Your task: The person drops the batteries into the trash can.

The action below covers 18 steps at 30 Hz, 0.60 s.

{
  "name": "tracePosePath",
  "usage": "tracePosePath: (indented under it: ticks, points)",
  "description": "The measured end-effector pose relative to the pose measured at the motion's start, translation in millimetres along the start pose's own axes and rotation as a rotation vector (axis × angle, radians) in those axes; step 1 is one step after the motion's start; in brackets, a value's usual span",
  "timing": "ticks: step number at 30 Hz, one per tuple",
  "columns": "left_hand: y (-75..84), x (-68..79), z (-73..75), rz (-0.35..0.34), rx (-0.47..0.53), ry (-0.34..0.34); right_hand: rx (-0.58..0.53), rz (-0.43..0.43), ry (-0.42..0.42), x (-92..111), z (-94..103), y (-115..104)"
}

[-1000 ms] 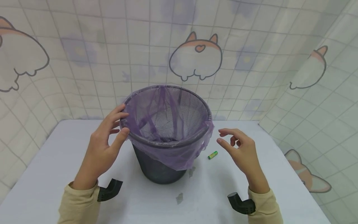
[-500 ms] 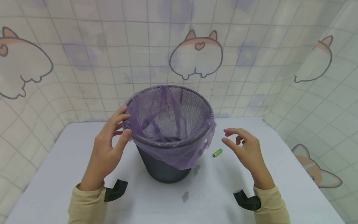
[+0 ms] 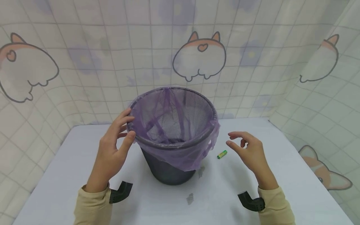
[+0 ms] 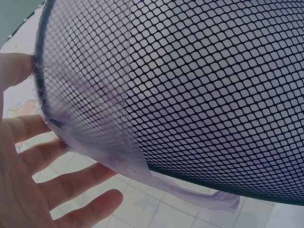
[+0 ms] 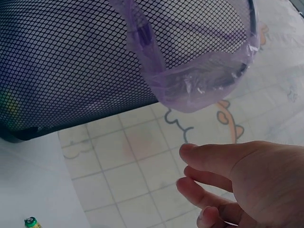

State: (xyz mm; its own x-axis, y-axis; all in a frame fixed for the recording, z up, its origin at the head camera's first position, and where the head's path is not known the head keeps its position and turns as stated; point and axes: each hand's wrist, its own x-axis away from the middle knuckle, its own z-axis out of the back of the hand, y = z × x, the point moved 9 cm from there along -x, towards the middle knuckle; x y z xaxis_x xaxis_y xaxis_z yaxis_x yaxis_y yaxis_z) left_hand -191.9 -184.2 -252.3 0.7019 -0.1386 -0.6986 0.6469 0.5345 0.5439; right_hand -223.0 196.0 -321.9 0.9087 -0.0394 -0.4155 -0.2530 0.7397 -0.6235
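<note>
A black mesh waste bin (image 3: 168, 175) stands on the white table. A thin purple bin bag (image 3: 180, 159) lines it and is folded over the rim. At the rim's left side my left hand (image 3: 111, 153) touches the bag-covered edge, its fingers spread. In the left wrist view the thumb (image 4: 16, 69) meets the rim, and the other fingers lie outside the bag. My right hand (image 3: 248, 151) is to the right of the bin, apart from it, with loosely bent fingers around nothing. Nearest to it on the table is a small green battery (image 3: 222, 154).
Two grey worn patches (image 3: 190, 198) mark the table in front of the bin. A tile-patterned curtain (image 3: 152, 56) with cartoon dogs rises behind the table and along both sides. Each sleeve carries a black wrist mount (image 3: 121, 192).
The head view has shifted, so the bin, battery and hands appear slightly farther right. The left hand stays at the rim, and the right hand keeps its pose.
</note>
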Motion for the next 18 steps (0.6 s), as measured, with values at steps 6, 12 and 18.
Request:
tracePosePath:
  ticks: [6,12,18]
  points:
    - [-0.1,-0.8,-1.4,-0.009,0.002,0.01,0.012,-0.002,-0.006,-3.1,-4.2,6.7]
    - [-1.7,-1.8,-2.3,-0.011,0.006,0.017,0.009,-0.004,-0.006,-5.8,-10.2,15.3]
    - [-1.3,-1.3,0.2,-0.008,-0.007,0.012,0.009,-0.031,-0.029,-2.0,-21.3,24.0]
